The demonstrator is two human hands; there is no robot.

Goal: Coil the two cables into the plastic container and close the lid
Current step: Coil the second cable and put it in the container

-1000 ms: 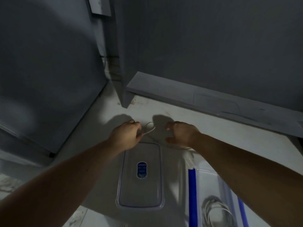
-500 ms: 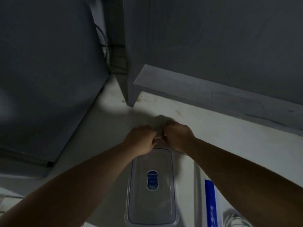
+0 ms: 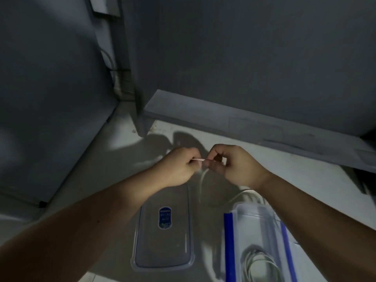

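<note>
A pale grey worktop (image 3: 305, 180) fills the lower half of the view under dim light, with a brighter patch toward 11 o'clock and soft dark shadows cast across its middle. A large dark grey panel (image 3: 254, 58) rises at 1 o'clock, and a lighter grey ledge (image 3: 234, 119) runs along its foot, slanting down toward 3 o'clock. Another dark grey panel (image 3: 46, 88) stands at 9 o'clock. Between them, at 12 o'clock, a narrow recess (image 3: 120, 78) holds a thin wire, too dim to read further.

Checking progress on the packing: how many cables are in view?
2. One white cable is pinched between the left hand and right hand; one coiled cable lies inside the container.
</note>
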